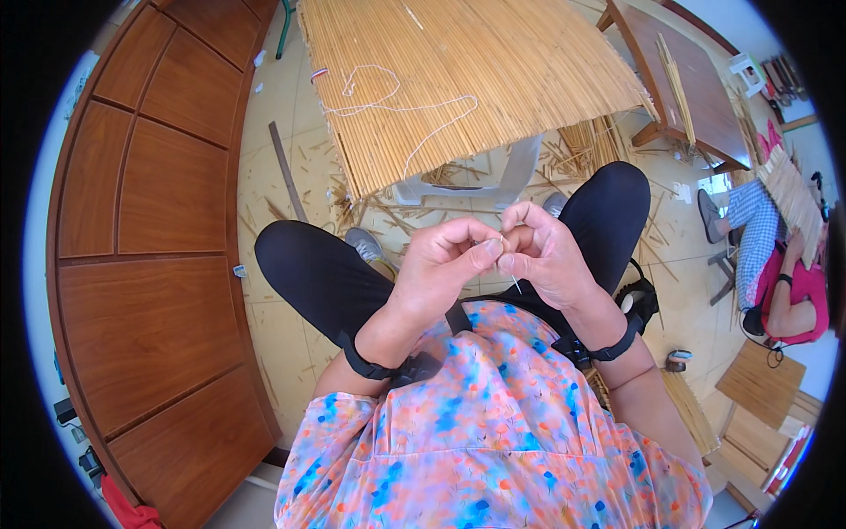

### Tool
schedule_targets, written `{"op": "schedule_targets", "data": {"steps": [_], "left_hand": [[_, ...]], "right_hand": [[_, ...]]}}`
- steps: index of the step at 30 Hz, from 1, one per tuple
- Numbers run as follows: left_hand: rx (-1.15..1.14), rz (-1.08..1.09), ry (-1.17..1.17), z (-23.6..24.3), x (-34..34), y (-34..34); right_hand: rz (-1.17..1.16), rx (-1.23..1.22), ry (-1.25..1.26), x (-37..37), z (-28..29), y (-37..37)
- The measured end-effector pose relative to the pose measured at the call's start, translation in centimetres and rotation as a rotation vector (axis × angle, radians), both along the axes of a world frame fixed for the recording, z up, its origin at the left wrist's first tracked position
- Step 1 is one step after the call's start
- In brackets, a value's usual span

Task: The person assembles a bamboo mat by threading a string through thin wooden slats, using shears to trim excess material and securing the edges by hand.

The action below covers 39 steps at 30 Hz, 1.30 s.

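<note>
My left hand and my right hand meet at the fingertips above my lap, both closed in a pinch. A thin, pale needle pokes out below the right thumb. What the left fingertips hold is too small and covered to make out. Beyond my knees lies a mat of straw-coloured stalks, set side by side on a stand. A loose white thread curls over its left part and runs to the near edge.
Cut stalk pieces litter the tiled floor. A long dark strip lies left of the mat, near brown wooden panels. At the back right stands a wooden table with stalks on it. Another person sits at right holding a stalk mat.
</note>
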<state>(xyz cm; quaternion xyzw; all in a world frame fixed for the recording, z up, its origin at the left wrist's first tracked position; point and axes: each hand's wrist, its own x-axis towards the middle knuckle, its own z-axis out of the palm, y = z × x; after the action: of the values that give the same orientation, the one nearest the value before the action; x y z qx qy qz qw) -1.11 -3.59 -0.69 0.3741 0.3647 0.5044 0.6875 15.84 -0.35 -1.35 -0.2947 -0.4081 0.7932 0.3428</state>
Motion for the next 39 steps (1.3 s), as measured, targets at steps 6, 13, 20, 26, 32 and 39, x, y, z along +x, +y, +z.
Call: {"op": "schedule_targets", "data": {"steps": [6,13,20,26,32,39], "left_hand": [[-0.011,-0.03,0.121,-0.7,-0.2,0.2],[-0.04,-0.061,0.152,-0.9,0.3,0.1],[0.05,0.128,0.257,-0.7,-0.1,0.2],[0.219,0.228,0.418,-0.5,0.5,0.2],[0.557,0.443,0.811,1.7,0.5,0.5],[0.756,0.554,0.945,2.0,1.6,0.5]], "right_hand": [[-0.119,0.269,-0.141,0.0,-0.7,0.2],[-0.119,0.245,-0.145,0.0,-0.7,0.3],[-0.285,0.299,-0.284,0.5,-0.8,1.0],[-0.051,0.602,-0.541,-0.6,1.3,0.0],[-0.23,0.739,-0.544,-0.9,1.1,0.3],[-0.394,0.871,-0.536,-1.1,1.7,0.0]]}}
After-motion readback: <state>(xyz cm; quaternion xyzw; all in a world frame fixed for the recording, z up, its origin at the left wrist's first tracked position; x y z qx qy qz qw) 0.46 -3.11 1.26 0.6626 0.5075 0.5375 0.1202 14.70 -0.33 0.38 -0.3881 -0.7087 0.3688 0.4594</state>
